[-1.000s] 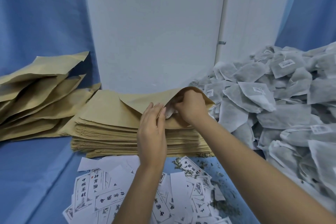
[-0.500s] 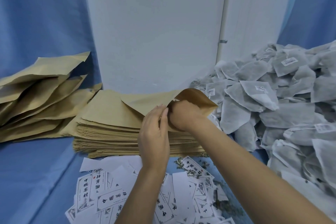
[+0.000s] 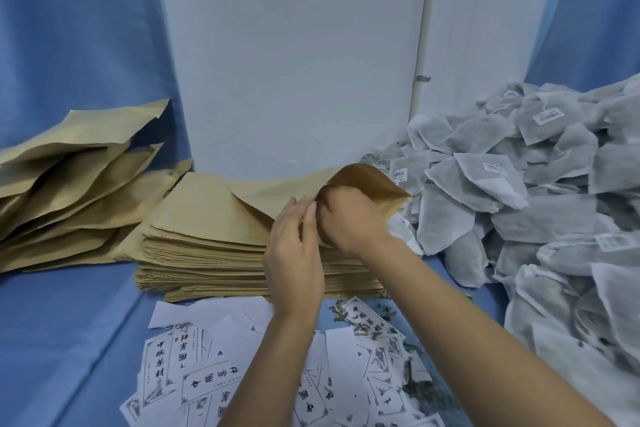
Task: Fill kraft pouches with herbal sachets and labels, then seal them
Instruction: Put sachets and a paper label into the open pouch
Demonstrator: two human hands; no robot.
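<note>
A blue cloth covers the worktop [image 3: 69, 322], and a white panel [image 3: 294, 62] stands upright behind it between blue drapes. At the centre the right hand [image 3: 349, 218] is pushed knuckles-first into the open mouth of a kraft pouch [image 3: 370, 184]. Its fingers are curled and hidden inside the paper, so I cannot tell what this grip has hold of, if anything. The left hand [image 3: 294, 253] stands just beside it, touching it. Its fingers are nearly straight and laid against the near lip of the pouch, a relaxed grip that closes round nothing. The pouch's upper lip arches over the right knuckles, while its closed end lies flat to the left on top of a stack of flat pouches [image 3: 225, 253], the whole pouch resting on that stack. To the left of the stack, touching its edge, is a looser pile of puffed kraft pouches [image 3: 69, 184], overlapping and tilted. To the right a large heap of grey-white herbal sachets [image 3: 519, 201] comes up against the stack and the pouch mouth, several carrying small white stickers. In front of the stack, under both forearms, printed paper labels [image 3: 194, 381] lie scattered, some face down. Loose bits of dried herb [image 3: 341, 314] are strewn among them.
</note>
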